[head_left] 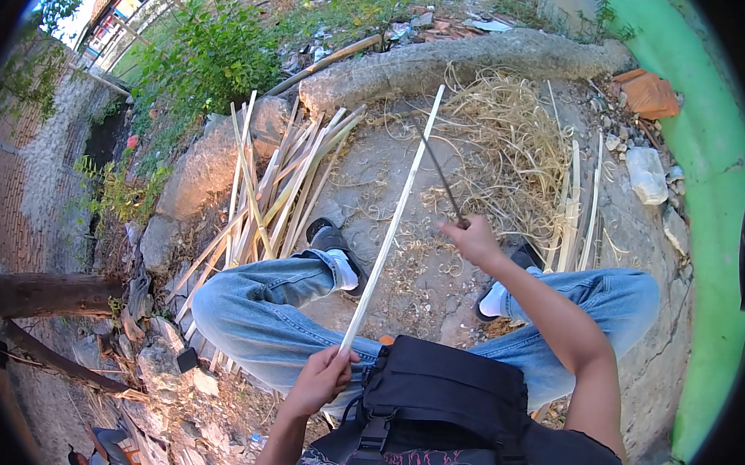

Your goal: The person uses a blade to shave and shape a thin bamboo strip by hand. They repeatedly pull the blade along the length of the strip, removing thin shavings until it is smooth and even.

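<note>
My left hand [321,383] is closed around the lower end of a long, pale bamboo strip [397,208]. The strip slants up and away between my knees, its far end close to the stone edging. In my right hand [473,241] is a knife with a long, thin, dark blade [440,174]; the fingers wrap its handle and hide most of it. The blade points up and left, its tip near the upper part of the strip. Whether blade and strip touch, I cannot tell.
Many split strips [286,186] lean in a pile at my left, and a few more [571,205] lie at right. Curled shavings [512,143] heap beyond my right foot. A stone edging [449,64] and a green wall [715,208] bound the ground. Someone [108,450] is at lower left.
</note>
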The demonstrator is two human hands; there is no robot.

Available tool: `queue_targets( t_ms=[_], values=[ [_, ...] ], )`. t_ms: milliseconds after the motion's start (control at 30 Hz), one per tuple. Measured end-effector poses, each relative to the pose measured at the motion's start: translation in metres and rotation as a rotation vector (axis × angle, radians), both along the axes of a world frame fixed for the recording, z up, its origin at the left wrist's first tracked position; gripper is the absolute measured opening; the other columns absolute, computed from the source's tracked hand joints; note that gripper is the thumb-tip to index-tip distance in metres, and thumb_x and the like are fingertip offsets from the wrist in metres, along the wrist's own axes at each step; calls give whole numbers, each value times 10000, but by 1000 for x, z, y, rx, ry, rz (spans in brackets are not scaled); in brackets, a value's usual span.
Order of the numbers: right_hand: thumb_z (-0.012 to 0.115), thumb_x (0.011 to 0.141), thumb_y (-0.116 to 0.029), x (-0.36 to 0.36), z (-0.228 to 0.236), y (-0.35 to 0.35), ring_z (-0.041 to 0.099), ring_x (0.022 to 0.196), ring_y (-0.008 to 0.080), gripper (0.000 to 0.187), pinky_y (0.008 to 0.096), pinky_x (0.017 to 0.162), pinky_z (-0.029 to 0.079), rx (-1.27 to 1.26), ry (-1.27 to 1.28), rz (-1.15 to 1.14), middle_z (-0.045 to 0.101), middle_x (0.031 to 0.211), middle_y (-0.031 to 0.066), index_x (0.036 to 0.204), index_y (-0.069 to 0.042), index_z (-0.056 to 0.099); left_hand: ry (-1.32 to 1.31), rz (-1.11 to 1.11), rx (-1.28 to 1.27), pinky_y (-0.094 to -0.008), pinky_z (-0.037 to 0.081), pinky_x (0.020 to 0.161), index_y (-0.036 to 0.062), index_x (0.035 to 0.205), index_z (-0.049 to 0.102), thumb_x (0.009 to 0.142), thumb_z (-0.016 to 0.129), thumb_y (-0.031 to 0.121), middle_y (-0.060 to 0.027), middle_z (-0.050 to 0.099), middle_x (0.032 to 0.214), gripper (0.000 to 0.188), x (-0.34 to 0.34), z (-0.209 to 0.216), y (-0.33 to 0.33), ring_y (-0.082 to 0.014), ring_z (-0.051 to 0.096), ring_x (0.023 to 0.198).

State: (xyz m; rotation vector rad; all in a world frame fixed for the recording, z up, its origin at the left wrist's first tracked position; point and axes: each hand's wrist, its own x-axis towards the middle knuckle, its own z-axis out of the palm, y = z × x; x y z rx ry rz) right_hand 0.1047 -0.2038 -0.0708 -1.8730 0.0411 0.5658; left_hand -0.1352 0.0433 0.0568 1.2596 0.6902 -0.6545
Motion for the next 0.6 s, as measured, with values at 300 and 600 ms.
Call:
queue_targets(
  t_ms=[300,600],
  values=[
    [819,736,-331,-59,75,24,527,451,70,453,218,387,367,464,190,188,552,529,26,581,-100,462,-124,-22,-21,-208,215,414,10,981,515,1032,374,272,42,345,594,302,-25,47,-14,-40,264,469],
    [619,747,-275,-80,93,8,617,587,348,225,422,599,504,-125,-490,615,603,593,171,717,-58,671,-218,87,-89,-215,208,353,88,763,403,1021,369,326,-4,349,509,353,-5,44,-35,-75,276,398]
  ],
)
